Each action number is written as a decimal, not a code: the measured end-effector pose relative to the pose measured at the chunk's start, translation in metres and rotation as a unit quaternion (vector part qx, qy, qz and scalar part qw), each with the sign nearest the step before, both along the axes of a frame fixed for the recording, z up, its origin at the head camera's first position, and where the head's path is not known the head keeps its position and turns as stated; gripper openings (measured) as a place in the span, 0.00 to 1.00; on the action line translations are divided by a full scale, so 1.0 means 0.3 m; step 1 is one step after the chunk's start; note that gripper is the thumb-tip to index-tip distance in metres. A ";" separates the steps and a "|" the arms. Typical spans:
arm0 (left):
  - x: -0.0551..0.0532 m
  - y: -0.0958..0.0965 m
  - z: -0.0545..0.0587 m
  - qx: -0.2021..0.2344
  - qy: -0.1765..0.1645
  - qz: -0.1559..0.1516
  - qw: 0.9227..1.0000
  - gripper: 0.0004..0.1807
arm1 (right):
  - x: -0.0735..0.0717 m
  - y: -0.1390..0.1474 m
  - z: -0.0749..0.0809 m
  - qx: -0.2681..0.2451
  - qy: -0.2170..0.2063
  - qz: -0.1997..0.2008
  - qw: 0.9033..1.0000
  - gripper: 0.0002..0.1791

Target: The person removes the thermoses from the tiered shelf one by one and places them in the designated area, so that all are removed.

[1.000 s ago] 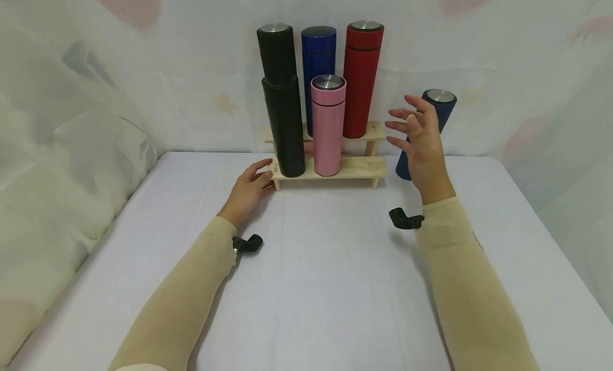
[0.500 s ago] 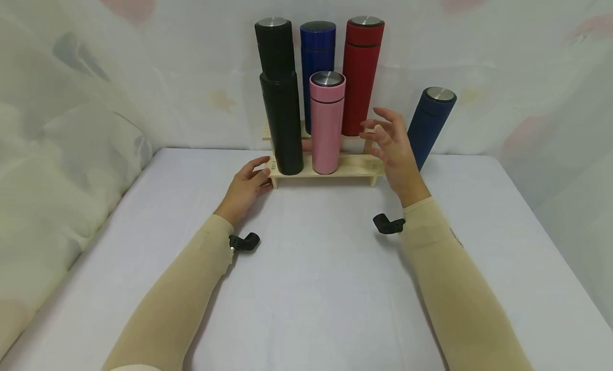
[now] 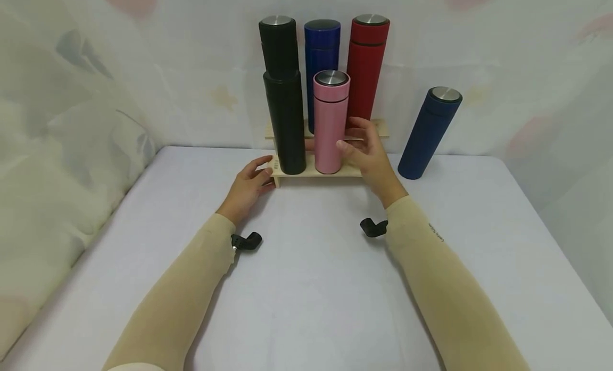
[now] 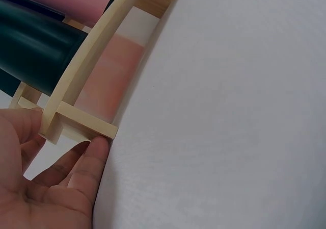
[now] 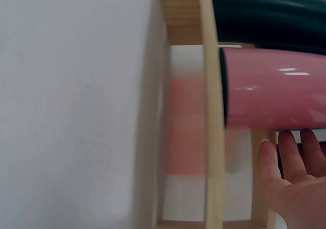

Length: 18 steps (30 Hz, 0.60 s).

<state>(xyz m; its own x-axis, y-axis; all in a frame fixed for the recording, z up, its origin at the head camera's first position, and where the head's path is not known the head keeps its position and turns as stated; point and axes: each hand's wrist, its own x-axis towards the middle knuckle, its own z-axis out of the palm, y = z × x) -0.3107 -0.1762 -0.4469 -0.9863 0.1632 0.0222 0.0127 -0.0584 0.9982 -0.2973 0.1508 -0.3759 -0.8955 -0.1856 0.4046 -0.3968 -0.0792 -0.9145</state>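
A pink thermos bottle [image 3: 330, 126] stands upright on the lower step of a wooden rack [image 3: 351, 171]. Beside its right side is my right hand [image 3: 371, 158], fingers spread, the thumb tip over the bottle's edge in the head view. In the right wrist view, the fingertips [image 5: 288, 137] are at the bottle's side without wrapping it; whether they touch is unclear. My left hand [image 3: 244, 190] holds the rack's left end, with thumb and fingers [image 4: 97, 150] at its step and leg. Left of the pink bottle stands a dark green thermos bottle [image 3: 286, 126].
On the upper step stand a black bottle [image 3: 279, 46], a blue bottle [image 3: 322, 46] and a red bottle [image 3: 367, 62]. A navy bottle [image 3: 428, 137] stands on the white tabletop [image 3: 306, 286], right of the rack. Behind hangs a patterned cloth [image 3: 191, 67].
My right hand has moved left, from in front of the navy bottle to the pink bottle's right side, and the navy bottle is now fully visible. My left hand stays at the rack's end.
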 end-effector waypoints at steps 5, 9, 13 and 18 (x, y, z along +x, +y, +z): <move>-0.001 -0.002 -0.003 0.000 0.002 -0.001 1.000 0.28 | -0.024 -0.042 -0.011 0.017 0.005 -0.023 1.000 0.39; -0.001 0.001 -0.002 0.001 0.004 0.001 1.000 0.28 | -0.034 -0.069 -0.008 0.032 -0.016 -0.045 0.998 0.43; 0.004 0.005 0.001 0.000 0.005 0.003 1.000 0.27 | -0.045 -0.089 -0.007 0.052 -0.031 -0.062 0.996 0.46; 0.010 0.005 0.007 -0.004 0.006 0.005 1.000 0.27 | -0.058 -0.101 -0.009 0.059 -0.032 -0.074 0.995 0.45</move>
